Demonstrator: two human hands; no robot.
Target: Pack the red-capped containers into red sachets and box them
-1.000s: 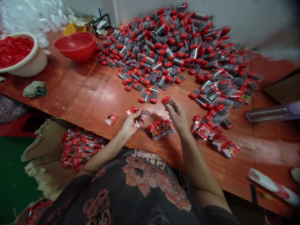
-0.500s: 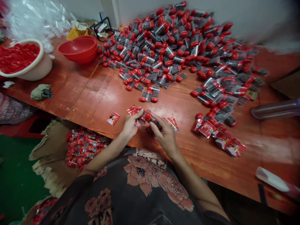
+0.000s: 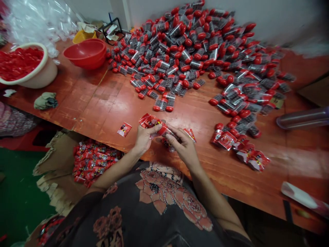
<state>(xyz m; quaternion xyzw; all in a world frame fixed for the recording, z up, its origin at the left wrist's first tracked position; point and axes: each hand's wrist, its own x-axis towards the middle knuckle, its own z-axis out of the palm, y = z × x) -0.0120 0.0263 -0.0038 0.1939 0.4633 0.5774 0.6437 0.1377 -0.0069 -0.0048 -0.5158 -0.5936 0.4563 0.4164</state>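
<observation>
Close to the table's front edge, my left hand [image 3: 144, 138] is closed on a red printed packet [image 3: 149, 120], thumb on top. My right hand [image 3: 183, 144] is closed around a red-capped clear tube [image 3: 162, 129] of dark contents. The tube's red end points left and meets the fingers of my left hand. Whether it is inside the packet, I cannot tell. Another red packet [image 3: 190, 134] pokes out behind my right hand, and a single flat packet [image 3: 124, 129] lies to the left. More things below my hands are partly hidden.
A large heap of red-capped tubes [image 3: 177, 51] covers the back. Filled red packets [image 3: 246, 151] lie at right, near a clear cylinder [image 3: 303, 118]. Red bowls [image 3: 86, 55] and a white tub [image 3: 43, 73] stand left. Below the edge, a carton [image 3: 53, 168] holds filled packets.
My right hand has shifted slightly right and down, and more of the tube shows between my hands. The red packet in my left hand appears more spread out.
</observation>
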